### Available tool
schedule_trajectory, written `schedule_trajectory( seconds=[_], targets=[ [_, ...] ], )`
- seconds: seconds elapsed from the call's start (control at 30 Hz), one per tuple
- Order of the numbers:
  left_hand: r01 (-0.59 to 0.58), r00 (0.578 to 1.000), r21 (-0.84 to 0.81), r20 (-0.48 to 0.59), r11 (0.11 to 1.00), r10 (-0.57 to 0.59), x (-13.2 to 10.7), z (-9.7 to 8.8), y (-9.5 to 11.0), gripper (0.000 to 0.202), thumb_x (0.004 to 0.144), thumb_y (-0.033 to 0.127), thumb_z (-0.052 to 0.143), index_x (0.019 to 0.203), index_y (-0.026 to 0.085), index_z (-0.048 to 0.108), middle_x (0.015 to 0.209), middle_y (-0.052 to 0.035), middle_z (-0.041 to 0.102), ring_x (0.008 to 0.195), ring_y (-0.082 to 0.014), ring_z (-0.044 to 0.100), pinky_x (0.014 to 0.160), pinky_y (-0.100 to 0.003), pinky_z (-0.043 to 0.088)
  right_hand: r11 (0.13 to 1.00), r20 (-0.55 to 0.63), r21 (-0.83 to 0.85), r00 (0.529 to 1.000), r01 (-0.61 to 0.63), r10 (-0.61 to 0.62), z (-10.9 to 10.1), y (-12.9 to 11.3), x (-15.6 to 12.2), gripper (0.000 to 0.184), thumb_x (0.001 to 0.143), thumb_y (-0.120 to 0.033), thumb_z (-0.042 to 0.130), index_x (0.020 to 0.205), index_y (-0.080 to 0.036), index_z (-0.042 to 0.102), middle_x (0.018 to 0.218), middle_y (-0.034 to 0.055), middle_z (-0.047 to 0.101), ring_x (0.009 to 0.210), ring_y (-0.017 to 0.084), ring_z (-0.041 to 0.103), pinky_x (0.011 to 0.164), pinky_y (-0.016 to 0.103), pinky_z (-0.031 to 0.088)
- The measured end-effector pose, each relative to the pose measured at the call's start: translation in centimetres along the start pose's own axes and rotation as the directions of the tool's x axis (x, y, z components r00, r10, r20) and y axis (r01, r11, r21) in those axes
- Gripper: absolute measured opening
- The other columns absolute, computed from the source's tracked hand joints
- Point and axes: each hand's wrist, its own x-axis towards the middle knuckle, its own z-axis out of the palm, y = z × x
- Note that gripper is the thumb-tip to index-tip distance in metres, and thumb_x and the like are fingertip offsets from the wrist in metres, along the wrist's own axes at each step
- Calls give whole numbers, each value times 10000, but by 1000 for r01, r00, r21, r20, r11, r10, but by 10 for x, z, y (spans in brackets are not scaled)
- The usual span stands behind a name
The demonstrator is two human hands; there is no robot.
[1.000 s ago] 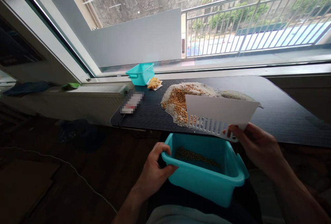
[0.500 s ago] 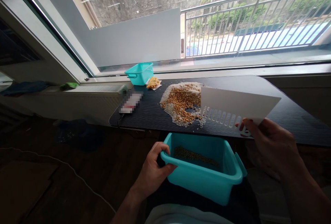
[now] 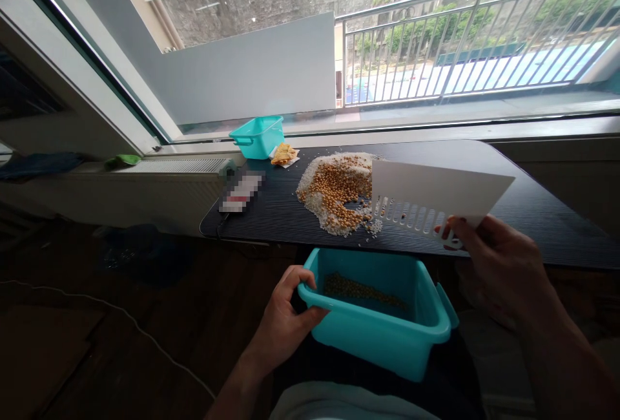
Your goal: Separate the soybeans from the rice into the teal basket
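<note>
My left hand (image 3: 288, 316) grips the left rim of a turquoise plastic bin (image 3: 372, 342), held below the table's front edge. A layer of small greenish-brown grains (image 3: 361, 291) lies on its floor. In my right hand (image 3: 498, 258) is a white slotted sheet (image 3: 436, 184), pinched at its lower right corner and tilted above the table, its slots along the lower edge. Left of the sheet, a heap of golden beans (image 3: 336, 187) mixed with white rice (image 3: 314, 207) spreads on the dark table; the sheet hides part of the heap's right side.
The dark table (image 3: 271, 220) stands against a window. On it are a smaller turquoise bin (image 3: 261, 139), a yellow crumpled thing (image 3: 285, 154) on white paper, and a blurred-out flat object (image 3: 242, 192). A radiator (image 3: 179, 168) is at left; a white cable (image 3: 130, 320) crosses the floor.
The sheet in my right hand has shifted slightly left. The whole view has moved a little; my left hand keeps its hold on the bin, and the heap looks the same.
</note>
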Motion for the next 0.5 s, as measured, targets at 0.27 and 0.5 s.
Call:
schedule_trajectory(
  seconds=[0.27, 0.5],
  targets=[
    [-13, 1000, -41, 16, 999, 13, 3, 7, -8, 344, 890, 460, 983, 923, 282, 690, 987, 10, 646, 921, -254, 607, 965, -377, 604, 995, -257, -24, 962, -98, 89, -16, 34, 24, 460, 860, -773, 887, 825, -319, 827, 783, 82, 875, 780, 322, 878, 681, 399, 657],
    [-26, 996, -81, 83, 996, 33, 6, 10, -5, 335, 907, 459, 994, 953, 276, 717, 1016, 1, 653, 964, -264, 645, 949, -371, 608, 990, -145, 49, 979, -135, 141, -16, 38, 6, 434, 763, -745, 917, 786, -317, 848, 837, 108, 874, 830, 347, 856, 649, 405, 658]
  ],
)
